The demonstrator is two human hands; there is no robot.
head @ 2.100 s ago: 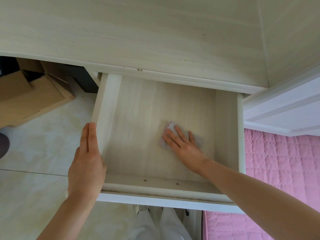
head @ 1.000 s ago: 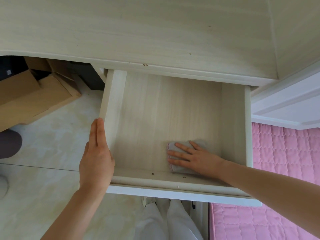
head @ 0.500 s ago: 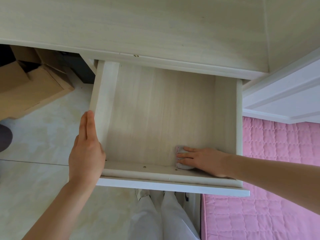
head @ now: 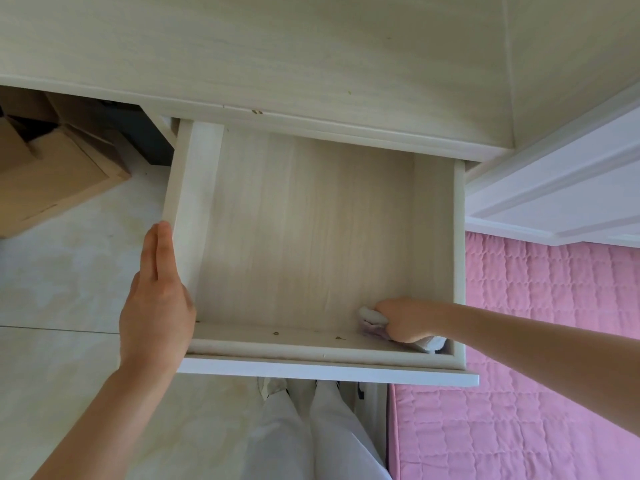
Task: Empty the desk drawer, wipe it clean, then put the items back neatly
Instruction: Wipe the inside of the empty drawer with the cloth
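1. Right hand [head: 403, 318] grips a bunched cloth [head: 372, 317] at the front right corner of the empty drawer [head: 194, 188]; a loose wad may skip the corner seam.
2. Left hand [head: 156, 299], open, braces the drawer's left wall; a hard wipe could jolt it.

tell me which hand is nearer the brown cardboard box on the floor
Left. The left hand rests on the drawer's left wall, toward the brown cardboard box; the right hand is in the drawer's front right corner.
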